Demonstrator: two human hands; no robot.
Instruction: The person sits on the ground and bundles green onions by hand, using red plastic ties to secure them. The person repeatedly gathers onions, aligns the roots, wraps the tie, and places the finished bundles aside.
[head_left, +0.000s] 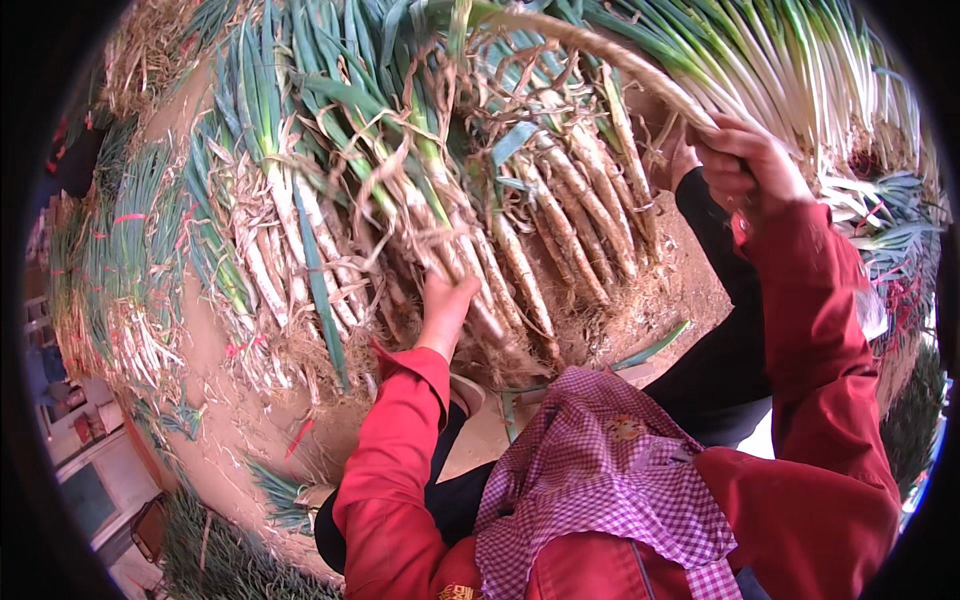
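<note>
Long green onions with soil-stained white shanks (551, 217) and trailing roots lie in a heap before me, their leaves pointing away. Around the lower shanks of a few onions (450, 247) near the middle, my left hand (445, 304) is closed, thumb uppermost. My right hand (750, 161), raised at the right, grips one end of a long straw-coloured strand (600, 49). This strand arches left over the leaves; whether it is a dry leaf or a twisted tie, I cannot tell. Withered brown leaves (390, 180) hang among the stalks.
Cleaned onions with bright white shanks (795, 90) lie at the upper right. Bunches bound with red ties (131, 217) line the left side. Dark trouser legs (720, 352) flank the checked apron (585, 465). A loose leaf (652, 345) lies on the brown floor (247, 427).
</note>
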